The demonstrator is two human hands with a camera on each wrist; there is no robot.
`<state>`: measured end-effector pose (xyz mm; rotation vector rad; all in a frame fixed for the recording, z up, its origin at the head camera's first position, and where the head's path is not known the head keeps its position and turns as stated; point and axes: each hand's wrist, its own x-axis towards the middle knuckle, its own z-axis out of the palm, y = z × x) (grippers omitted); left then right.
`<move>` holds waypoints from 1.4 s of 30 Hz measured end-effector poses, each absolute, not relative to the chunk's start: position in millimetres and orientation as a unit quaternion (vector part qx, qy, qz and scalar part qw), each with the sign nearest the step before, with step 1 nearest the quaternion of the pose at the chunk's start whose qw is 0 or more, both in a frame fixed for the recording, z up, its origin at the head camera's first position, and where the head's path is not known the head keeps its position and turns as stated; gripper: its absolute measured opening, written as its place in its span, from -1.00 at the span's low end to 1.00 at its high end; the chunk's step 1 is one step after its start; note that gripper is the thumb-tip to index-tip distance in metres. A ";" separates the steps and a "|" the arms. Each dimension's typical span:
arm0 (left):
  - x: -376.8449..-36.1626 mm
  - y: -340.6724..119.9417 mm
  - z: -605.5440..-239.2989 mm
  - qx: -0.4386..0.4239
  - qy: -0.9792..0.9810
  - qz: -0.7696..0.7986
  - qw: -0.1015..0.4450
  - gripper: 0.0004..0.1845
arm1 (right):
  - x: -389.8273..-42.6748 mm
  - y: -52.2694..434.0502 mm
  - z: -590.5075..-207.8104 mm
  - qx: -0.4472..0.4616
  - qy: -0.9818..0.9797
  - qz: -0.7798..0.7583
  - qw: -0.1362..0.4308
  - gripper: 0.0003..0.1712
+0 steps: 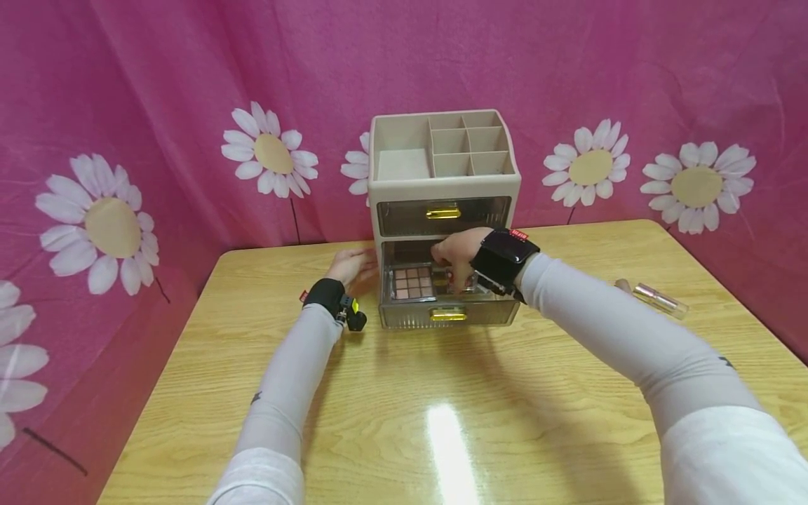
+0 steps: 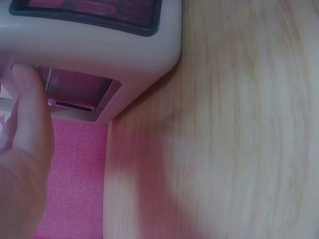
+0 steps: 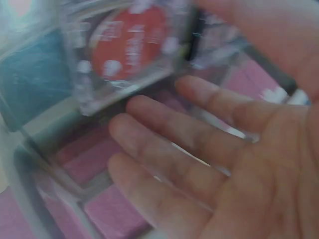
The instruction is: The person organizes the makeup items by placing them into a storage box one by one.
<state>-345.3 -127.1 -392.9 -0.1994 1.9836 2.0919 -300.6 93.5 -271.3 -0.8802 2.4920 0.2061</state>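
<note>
A cream cosmetics organizer [image 1: 445, 186] stands near the back of the table, its lower drawer [image 1: 404, 317] pulled out by the gold handle side. An eyeshadow palette [image 1: 413, 283] lies in the drawer's left part. My left hand [image 1: 353, 266] is at the organizer's left side; in the left wrist view a finger [image 2: 32, 107] rests by the opening there. My right hand [image 1: 463, 251] reaches down into the drawer. In the right wrist view its fingers [image 3: 169, 117] are extended, holding nothing, beside a clear compact [image 3: 129, 45] with a red-orange round centre.
On the table's right lie a clear-capped cosmetic tube [image 1: 661, 300] and a smaller brownish item [image 1: 623, 285], partly behind my right forearm. The closed upper drawer [image 1: 410, 219] sits above the open one. A pink flowered curtain [image 1: 429, 56] hangs behind the table.
</note>
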 end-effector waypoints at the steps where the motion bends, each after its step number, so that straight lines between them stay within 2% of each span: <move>1: -353.4 -131.7 -403.4 -0.048 0.673 0.727 0.127 -0.59 | -298.5 94.4 -267.2 -0.325 0.911 0.069 0.243 -0.30; 6: -353.3 -133.0 -403.5 -0.051 0.668 0.731 0.129 -0.61 | -282.5 101.6 -241.1 -0.348 0.909 0.016 0.230 -0.29; 10: -338.2 -127.0 -383.4 -0.077 0.671 0.725 0.135 -0.58 | -260.4 108.8 -225.2 -0.392 0.902 -0.025 0.177 -0.24; 17: -328.1 -126.2 -368.8 -0.076 0.674 0.721 0.144 -0.56 | -215.8 116.3 -227.4 -0.451 0.892 -0.032 -0.005 -0.22; 22: -338.4 -128.6 -383.3 -0.077 0.680 0.718 0.131 -0.59 | -196.7 118.9 -244.7 -0.465 0.874 -0.028 -0.139 -0.24; 25: -346.7 -131.7 -395.8 -0.062 0.678 0.722 0.123 -0.61 | -189.9 120.2 -259.8 -0.464 0.863 -0.021 -0.199 -0.23; 29: -346.8 -131.2 -396.8 -0.057 0.673 0.727 0.123 -0.61 | -182.4 120.0 -282.3 -0.465 0.851 -0.026 -0.242 -0.24; 37: -336.6 -125.7 -381.8 -0.068 0.682 0.716 0.132 -0.57 | -176.4 117.4 -326.7 -0.503 0.802 -0.074 -0.314 -0.51; 40: -349.9 -127.8 -397.3 -0.066 0.666 0.732 0.127 -0.58 | -176.5 117.5 -337.2 -0.501 0.799 -0.073 -0.324 -0.55; 42: -378.3 -137.6 -430.3 -0.035 0.641 0.756 0.125 -0.60 | -176.7 117.6 -341.6 -0.498 0.802 -0.066 -0.324 -0.58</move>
